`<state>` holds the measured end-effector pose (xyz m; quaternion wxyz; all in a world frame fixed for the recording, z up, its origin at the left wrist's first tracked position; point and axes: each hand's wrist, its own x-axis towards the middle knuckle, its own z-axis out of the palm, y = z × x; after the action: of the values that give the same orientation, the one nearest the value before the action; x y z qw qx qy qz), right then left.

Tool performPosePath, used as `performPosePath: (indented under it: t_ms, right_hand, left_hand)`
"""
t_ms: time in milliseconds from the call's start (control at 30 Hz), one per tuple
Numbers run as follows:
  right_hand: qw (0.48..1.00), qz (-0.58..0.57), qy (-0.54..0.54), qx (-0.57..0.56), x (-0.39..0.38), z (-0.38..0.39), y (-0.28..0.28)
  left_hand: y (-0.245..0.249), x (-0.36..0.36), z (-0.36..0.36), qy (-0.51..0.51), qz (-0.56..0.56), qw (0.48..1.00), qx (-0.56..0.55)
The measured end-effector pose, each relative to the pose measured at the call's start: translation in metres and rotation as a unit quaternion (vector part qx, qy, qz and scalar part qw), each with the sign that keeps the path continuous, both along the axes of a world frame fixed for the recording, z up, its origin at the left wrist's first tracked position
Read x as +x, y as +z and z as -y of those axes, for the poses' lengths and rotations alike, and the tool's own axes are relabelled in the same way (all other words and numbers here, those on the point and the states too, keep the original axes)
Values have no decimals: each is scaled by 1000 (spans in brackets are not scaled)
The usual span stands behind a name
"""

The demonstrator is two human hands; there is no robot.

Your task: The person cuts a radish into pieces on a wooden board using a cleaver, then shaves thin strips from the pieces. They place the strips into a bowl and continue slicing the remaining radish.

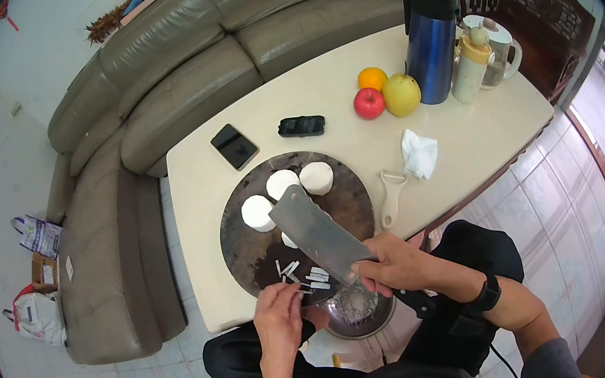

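Observation:
A round dark cutting board lies on the cream table. Three thick white round slices sit at its far side, and several thin white sticks lie near its front edge. My right hand grips a cleaver by its handle, with the blade lying flat over the board. At the board's front edge, my left hand has its fingertips on the white sticks. A metal bowl with shredded white bits is below the table edge, between my hands.
On the table are a white peeler, a crumpled white cloth, a phone, a black object, an apple, an orange and a pear, a blue thermos and jugs. A grey sofa stands behind.

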<state>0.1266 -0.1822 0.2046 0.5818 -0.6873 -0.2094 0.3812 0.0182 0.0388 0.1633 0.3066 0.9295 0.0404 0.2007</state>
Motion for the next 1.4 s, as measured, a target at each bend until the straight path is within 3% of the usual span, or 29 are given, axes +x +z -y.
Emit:
performPosePath:
  t_ms: [200, 267, 467, 1067, 1167, 1400]
  right_hand:
    - [1000, 20, 2, -10, -7, 1, 5]
    - [980, 193, 28, -30, -12, 4, 10]
    - [924, 350, 90, -120, -37, 9, 1]
    - [897, 389, 167, -126, -31, 17, 8]
    - [898, 305, 237, -211, -28, 13, 19]
    - [889, 309, 263, -213, -25, 11, 22]
  left_hand:
    - [-9, -7, 5, -29, -10, 997, 65]
    - [-11, -8, 5, -29, -1, 997, 71]
    - [-15, -17, 8, -19, 19, 998, 64]
    - [-17, -21, 9, -28, 33, 995, 92]
    - [-17, -21, 8, -28, 30, 995, 90]
    - [-20, -23, 6, -26, 25, 995, 88]
